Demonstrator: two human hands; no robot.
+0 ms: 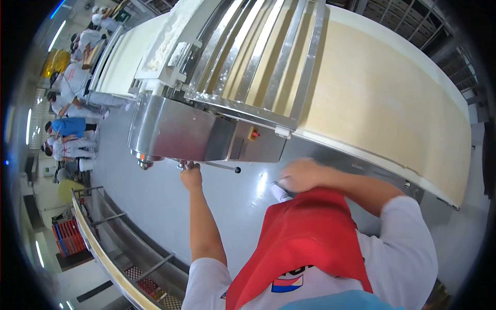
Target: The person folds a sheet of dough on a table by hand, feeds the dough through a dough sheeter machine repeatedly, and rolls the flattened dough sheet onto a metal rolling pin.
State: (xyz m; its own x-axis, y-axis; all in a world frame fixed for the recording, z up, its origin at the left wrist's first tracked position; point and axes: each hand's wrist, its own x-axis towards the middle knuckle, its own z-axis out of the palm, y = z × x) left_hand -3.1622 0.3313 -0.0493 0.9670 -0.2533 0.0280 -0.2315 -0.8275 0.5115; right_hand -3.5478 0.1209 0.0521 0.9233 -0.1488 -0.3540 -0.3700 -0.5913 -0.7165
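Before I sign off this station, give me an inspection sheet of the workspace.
Surface: pale sheet over most of the belt on the right.
Job's things: metal machine with bars across its top; red switch on its side; black-tipped lever below.
Clutter: white powder along the machine's top.
Hands: left hand closed beneath the machine, beside the lever, exact grip unclear; right hand blurred, near the red apron.
Cables: nothing seen.
Surroundings: grey floor; several people and red crates at far left.
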